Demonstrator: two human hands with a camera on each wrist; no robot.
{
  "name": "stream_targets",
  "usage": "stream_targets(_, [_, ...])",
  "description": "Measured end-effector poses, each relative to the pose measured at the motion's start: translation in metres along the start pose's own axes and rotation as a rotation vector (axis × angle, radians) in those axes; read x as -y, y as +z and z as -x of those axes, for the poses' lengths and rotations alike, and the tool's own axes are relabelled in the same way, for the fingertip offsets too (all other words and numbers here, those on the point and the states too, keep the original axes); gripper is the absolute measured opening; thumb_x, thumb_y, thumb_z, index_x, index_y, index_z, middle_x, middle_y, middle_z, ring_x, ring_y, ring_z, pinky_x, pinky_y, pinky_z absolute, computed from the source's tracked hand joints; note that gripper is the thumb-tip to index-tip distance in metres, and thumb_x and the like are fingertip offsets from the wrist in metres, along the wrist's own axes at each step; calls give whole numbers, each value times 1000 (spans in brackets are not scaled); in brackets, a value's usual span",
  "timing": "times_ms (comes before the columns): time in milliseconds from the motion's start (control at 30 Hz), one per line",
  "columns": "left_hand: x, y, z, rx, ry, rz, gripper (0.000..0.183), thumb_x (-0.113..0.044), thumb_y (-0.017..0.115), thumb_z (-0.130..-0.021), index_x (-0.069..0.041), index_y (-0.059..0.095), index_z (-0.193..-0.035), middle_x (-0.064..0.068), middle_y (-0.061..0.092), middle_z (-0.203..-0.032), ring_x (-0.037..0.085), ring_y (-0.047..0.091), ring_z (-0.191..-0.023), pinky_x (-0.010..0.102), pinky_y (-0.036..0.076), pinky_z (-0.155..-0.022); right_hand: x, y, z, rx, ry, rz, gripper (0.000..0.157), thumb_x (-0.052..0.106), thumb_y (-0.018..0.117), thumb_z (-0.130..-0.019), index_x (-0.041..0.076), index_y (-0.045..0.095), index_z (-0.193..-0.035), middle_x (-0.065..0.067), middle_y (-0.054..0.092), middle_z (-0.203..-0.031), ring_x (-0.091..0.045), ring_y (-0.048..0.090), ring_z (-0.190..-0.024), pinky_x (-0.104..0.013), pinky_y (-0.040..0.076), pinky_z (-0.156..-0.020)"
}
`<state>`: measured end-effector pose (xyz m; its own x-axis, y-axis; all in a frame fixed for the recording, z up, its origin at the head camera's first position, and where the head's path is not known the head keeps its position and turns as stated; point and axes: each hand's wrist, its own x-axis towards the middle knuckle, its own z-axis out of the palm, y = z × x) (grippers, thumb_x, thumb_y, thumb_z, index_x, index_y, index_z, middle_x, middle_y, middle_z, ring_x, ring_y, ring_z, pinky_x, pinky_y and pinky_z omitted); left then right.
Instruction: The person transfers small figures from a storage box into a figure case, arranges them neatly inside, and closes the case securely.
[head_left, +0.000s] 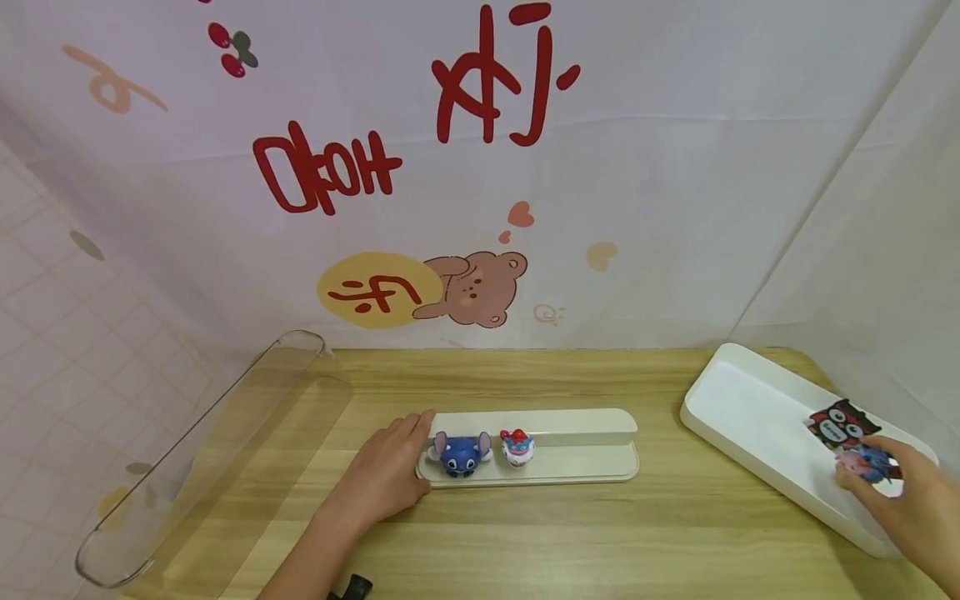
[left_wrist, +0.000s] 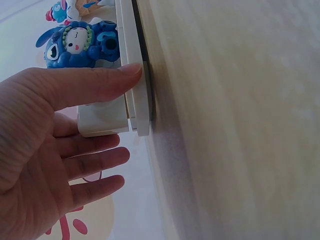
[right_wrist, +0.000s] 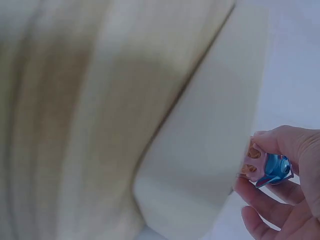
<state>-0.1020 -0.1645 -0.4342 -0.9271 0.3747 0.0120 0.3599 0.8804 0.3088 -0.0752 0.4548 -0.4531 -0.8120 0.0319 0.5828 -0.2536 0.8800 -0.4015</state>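
Note:
At the left end of a cream two-step display stand (head_left: 577,462), my left hand (head_left: 390,467) holds it, thumb along the front edge and fingers at the end and back. On the stand's lower step are a dark blue big-eared figurine (head_left: 460,456) and, to its right, a smaller white, red and blue figurine (head_left: 518,448). My right hand (head_left: 911,492) pinches a small pink and blue figurine (right_wrist: 262,165) between thumb and fingers, over the near right end of a white tray (head_left: 757,417). Beside that hand in the tray lies a black and red owl-like piece (head_left: 838,423).
A clear plastic cover (head_left: 217,467) lies along the left side of the wooden table (head_left: 525,550). A small black object (head_left: 356,587) shows at the front edge, beside the left forearm. Printed white cloth (head_left: 660,192) hangs behind the table and at both sides.

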Motion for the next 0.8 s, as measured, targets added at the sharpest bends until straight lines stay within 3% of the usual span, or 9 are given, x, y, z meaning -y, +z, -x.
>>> stream_targets(133, [0,0,0,1,-2,3,95,-14,96,-74,7,46,-152,22,56,-146,38,56,-132,55,48,-107,6,0,-5,-41,-41,-45,91,69,71,-87,-19,61,-108,-47,59,-94,34,30,-92,-10,32,-53])
stream_targets(233, [0,0,0,2,-5,6,95,-14,96,-74,7,46,-152,22,56,-146,38,55,-132,56,47,-107,10,-1,-10,-70,-77,-69,98,77,68,-81,-17,63,-107,1,76,-98,35,33,-95,-10,33,-53])
stream_targets(267, [0,0,0,3,-7,8,95,-14,96,-74,7,46,-152,22,56,-146,39,55,-133,56,47,-107,12,-2,-12,-76,-90,-71,98,78,68,-81,-16,63,-107,4,75,-98,35,34,-96,-10,33,-52])
stream_targets(300, [0,0,0,4,-10,10,95,-14,96,-74,7,46,-152,22,56,-146,39,55,-133,56,47,-107,13,-2,-13,-82,-98,-73,100,80,66,-80,-16,64,-106,20,70,-101,35,35,-96,-11,33,-52])
stream_targets(367, [0,-1,0,6,-14,14,95,-14,95,-74,7,46,-153,23,55,-147,39,55,-133,57,46,-108,18,-4,-16,-82,-102,-66,98,79,68,-80,-15,64,-107,20,70,-100,36,35,-98,-13,34,-51])
stream_targets(467, [-1,-1,0,8,-16,16,95,-13,95,-74,7,46,-153,23,55,-147,39,55,-133,57,46,-108,26,-5,-18,-66,-101,-48,83,63,77,-87,-16,63,-108,-31,70,-91,37,33,-100,-15,34,-50])
stream_targets(533, [-1,-1,0,6,-12,13,95,-13,96,-74,7,46,-152,22,56,-146,39,55,-133,57,47,-108,31,-6,-19,-53,-92,-38,70,48,82,-90,-17,63,-109,-47,62,-95,37,32,-101,-15,34,-50])
stream_targets(633, [-1,-1,0,5,-6,9,95,-14,96,-74,7,46,-152,22,56,-146,39,55,-132,57,47,-107,39,-6,-22,-48,-99,-31,70,49,78,-92,-17,63,-110,-48,62,-95,37,31,-102,-17,32,-46])
stream_targets(800, [-1,0,-1,6,-9,12,95,-14,96,-74,7,46,-152,22,56,-146,39,55,-133,57,47,-107,50,-5,-26,-77,-146,-25,100,80,54,-88,-17,64,-110,-45,63,-91,36,31,-104,-21,29,-42])
